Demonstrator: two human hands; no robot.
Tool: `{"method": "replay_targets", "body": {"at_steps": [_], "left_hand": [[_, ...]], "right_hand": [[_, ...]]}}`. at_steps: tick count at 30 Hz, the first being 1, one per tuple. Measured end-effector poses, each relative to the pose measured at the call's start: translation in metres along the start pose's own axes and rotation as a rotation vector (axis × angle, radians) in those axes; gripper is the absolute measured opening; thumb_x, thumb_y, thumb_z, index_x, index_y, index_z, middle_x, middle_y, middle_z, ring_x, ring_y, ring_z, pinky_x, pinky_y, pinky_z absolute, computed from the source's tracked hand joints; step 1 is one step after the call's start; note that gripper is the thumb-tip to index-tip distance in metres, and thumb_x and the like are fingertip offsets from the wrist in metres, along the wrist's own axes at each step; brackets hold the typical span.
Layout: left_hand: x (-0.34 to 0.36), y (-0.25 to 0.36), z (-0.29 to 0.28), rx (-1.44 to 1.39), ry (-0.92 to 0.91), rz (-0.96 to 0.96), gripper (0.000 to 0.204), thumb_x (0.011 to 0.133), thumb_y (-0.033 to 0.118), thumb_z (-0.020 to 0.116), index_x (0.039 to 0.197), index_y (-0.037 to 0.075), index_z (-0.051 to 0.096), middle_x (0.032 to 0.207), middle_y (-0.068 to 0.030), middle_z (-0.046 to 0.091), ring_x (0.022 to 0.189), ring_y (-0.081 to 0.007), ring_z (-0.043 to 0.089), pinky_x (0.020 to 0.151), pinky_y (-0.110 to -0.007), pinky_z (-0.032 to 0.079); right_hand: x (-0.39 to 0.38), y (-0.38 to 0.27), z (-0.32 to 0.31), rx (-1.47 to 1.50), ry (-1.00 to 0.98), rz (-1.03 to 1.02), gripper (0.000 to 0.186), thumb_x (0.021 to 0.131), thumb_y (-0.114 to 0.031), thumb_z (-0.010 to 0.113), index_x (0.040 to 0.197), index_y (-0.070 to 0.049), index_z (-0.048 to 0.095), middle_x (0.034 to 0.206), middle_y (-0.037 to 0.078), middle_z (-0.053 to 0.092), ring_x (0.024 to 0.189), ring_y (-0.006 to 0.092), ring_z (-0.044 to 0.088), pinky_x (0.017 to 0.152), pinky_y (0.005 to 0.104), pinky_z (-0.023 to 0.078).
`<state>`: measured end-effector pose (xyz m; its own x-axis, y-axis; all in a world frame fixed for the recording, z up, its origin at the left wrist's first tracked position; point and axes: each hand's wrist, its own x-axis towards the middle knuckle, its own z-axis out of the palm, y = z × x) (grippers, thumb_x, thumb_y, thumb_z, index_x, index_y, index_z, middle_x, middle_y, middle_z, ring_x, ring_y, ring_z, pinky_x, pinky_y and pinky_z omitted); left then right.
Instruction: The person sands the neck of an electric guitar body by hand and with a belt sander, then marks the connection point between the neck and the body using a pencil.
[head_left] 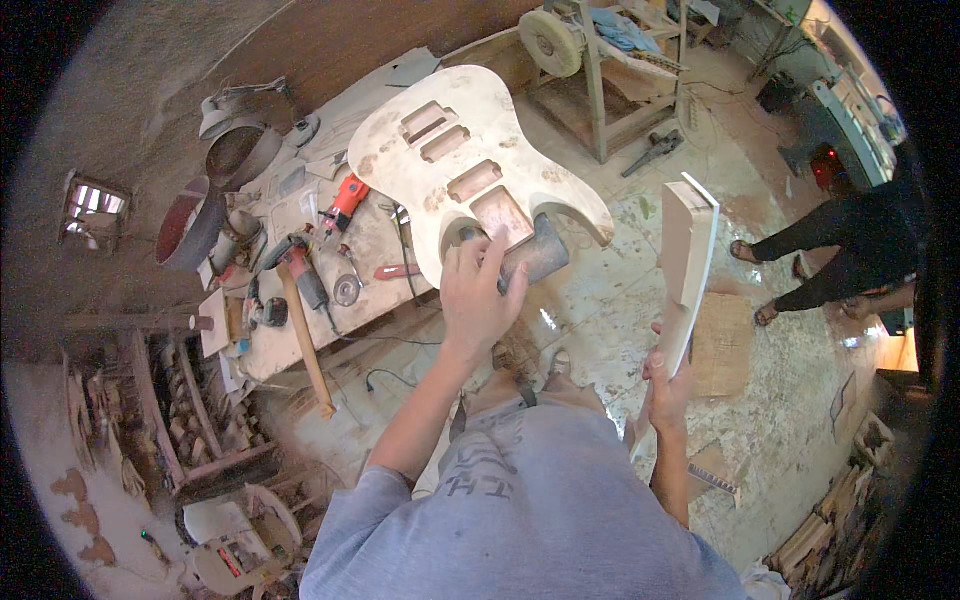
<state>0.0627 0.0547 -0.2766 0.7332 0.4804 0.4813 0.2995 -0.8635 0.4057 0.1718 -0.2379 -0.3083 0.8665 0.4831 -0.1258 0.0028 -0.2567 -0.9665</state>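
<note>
An unfinished electric guitar body (470,110), pale wood with several routed cavities, lies over the workbench's near corner. My left hand (478,290) is at its neck end, index finger reaching to the neck pocket (505,215) and thumb spread apart. Close to that thumb, a dark grey cylinder (540,252) shows at the cutaway; what it belongs to is hidden. Off to the right, my right hand (666,388) grips a pale wooden guitar neck (684,255), its thick heel end up and a white strip along one side.
On the workbench (290,345) lie a red rotary tool (345,200), an angle grinder (305,280) and sanding belts (190,225). A wooden stand with a buffing wheel (551,45) is beyond. Another person's legs (825,250) are at right, near a flat brown board (722,345) on the floor.
</note>
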Motion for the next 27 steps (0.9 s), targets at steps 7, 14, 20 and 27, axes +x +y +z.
{"method": "replay_targets", "body": {"at_steps": [7,14,20,27], "left_hand": [[0.003,-0.011,-0.016,0.073,-0.157,0.012,0.051,0.088,0.03,0.073,0.129,-0.001,0.064,0.099,-0.0164,0.057,0.087,-0.0329,0.056,0.074,-0.044,0.048],[0.005,-0.021,-0.011,0.045,-0.183,0.013,0.047,0.088,0.029,0.073,0.126,0.004,0.066,0.102,-0.0187,0.058,0.094,-0.0359,0.059,0.077,-0.046,0.052],[-0.005,-0.025,-0.023,-0.341,-0.295,0.105,0.029,0.089,0.024,0.072,0.112,0.006,0.072,0.09,-0.0143,0.062,0.084,-0.0315,0.065,0.074,-0.043,0.053],[0.039,-0.084,-0.042,-0.375,0.091,-0.093,0.016,0.092,0.013,0.065,0.102,0.004,0.074,0.088,-0.015,0.066,0.088,-0.0307,0.066,0.076,-0.041,0.053]], "right_hand": [[-0.021,-0.021,0.018,-0.182,-0.032,0.055,0.064,0.098,-0.046,0.06,0.139,0.003,0.054,0.094,0.01,0.063,0.085,0.0197,0.056,0.078,0.0367,0.048],[-0.036,-0.038,0.037,-0.347,-0.039,0.017,0.065,0.099,-0.04,0.057,0.148,0.001,0.046,0.131,0.025,0.061,0.119,0.036,0.059,0.104,0.0427,0.043],[-0.035,-0.065,0.06,-0.483,-0.043,-0.191,0.065,0.096,-0.026,0.063,0.155,-0.012,0.042,0.131,0.025,0.06,0.118,0.0385,0.06,0.103,0.0425,0.045],[-0.033,-0.084,0.076,-0.642,-0.006,-0.216,0.066,0.088,-0.025,0.075,0.15,-0.022,0.053,0.088,0.016,0.061,0.076,0.0277,0.062,0.07,0.0392,0.051]]}}
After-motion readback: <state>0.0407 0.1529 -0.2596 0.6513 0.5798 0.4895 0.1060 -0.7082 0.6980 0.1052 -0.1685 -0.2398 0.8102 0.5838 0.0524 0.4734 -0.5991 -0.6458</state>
